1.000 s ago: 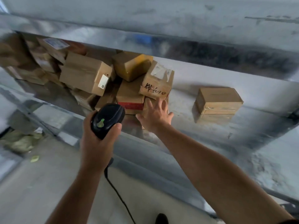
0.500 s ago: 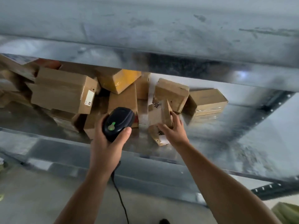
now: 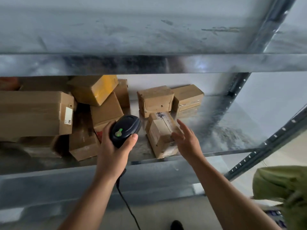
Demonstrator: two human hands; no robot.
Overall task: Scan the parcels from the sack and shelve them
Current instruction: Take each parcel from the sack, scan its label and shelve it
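Note:
My left hand (image 3: 114, 150) grips a black corded barcode scanner (image 3: 125, 130) with a green trigger, held in front of the metal shelf (image 3: 166, 161). A small brown cardboard parcel (image 3: 162, 136) with a printed label stands on the shelf near its front edge. My right hand (image 3: 186, 140) hovers just right of that parcel with straight, spread fingers and holds nothing. Several more brown parcels (image 3: 154, 100) are piled on the shelf behind and to the left, one with yellow tape (image 3: 96, 89). The green sack (image 3: 282, 185) lies at the lower right.
An upper shelf (image 3: 149, 63) overhangs the parcels. Dark perforated uprights (image 3: 265, 143) frame the shelf's right end. A large box with a white sticker (image 3: 34, 113) fills the left side. The scanner cable (image 3: 127, 205) hangs down towards the floor.
My right hand has let go of the small parcel, which now stands on the shelf, and has drawn back to its right. The view has swung right, showing the green sack.

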